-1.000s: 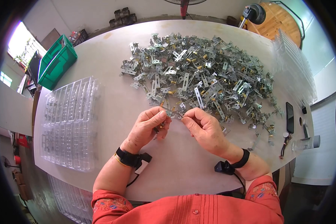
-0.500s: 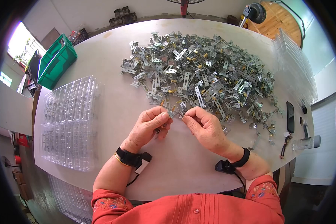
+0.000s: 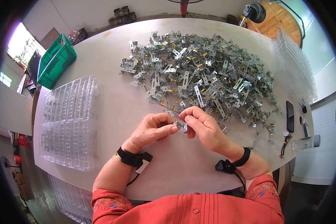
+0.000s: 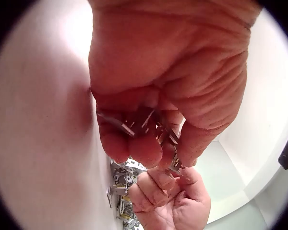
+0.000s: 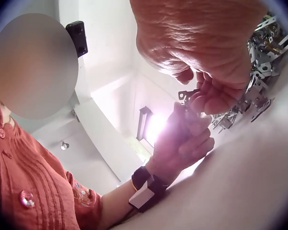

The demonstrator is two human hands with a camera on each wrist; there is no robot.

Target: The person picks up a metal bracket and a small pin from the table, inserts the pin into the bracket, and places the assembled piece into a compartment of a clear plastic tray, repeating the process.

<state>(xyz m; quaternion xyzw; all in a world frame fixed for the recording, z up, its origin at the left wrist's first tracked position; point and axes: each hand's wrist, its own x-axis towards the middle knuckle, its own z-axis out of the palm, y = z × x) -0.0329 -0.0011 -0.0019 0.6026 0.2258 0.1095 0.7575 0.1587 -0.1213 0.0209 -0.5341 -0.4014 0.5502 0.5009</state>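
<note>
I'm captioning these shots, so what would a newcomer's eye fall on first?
Probably the heap of metal parts, spread over the table's far side. In front of it, the left hand and right hand meet at a small bracket. The green crate stands out at the head view's upper left.

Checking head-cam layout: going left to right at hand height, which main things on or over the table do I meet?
Ribbed clear trays → left hand → metal part between the hands → right hand → dark phone → clear container with grey end.
</note>
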